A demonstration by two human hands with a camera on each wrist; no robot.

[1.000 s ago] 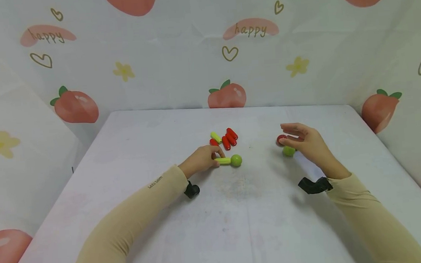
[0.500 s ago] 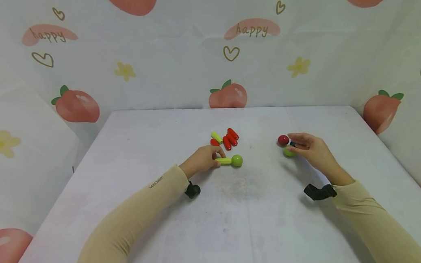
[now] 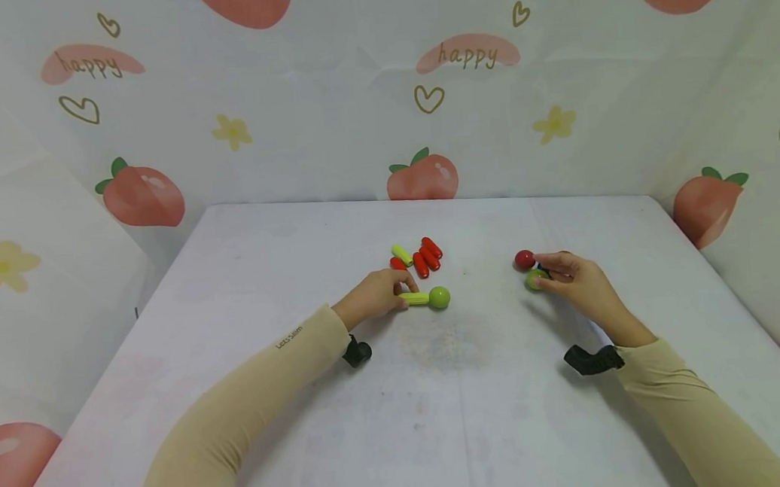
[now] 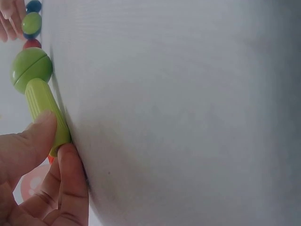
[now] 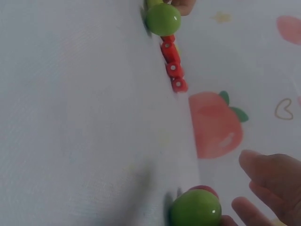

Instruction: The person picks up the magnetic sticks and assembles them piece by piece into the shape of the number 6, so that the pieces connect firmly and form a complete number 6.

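Note:
My left hand point(image 3: 376, 293) pinches a short, ridged yellow-green handle point(image 4: 40, 99) between thumb and fingers, low over the table. A green ball point(image 4: 33, 70) with a seam sits at the handle's far end, so the two look like a toy maraca. On the right, my right hand point(image 3: 579, 283) is beside a second green ball point(image 5: 195, 209), its fingers spread apart and its thumb overlapping the ball in the head view. A red ball point(image 3: 525, 260) lies just behind that ball. Blue balls point(image 4: 34, 6) show close to the right hand in the left wrist view.
Several red handles point(image 3: 429, 257) and one yellow-green handle point(image 3: 401, 255) lie grouped beyond the left hand. The white table point(image 3: 430, 422) ends at a patterned backdrop point(image 3: 325, 89). A black camera mount point(image 3: 591, 360) juts from the right wrist.
My right hand has come down and slightly toward me, from over the red ball to the second green ball. The left hand keeps its hold on the handle in the same place.

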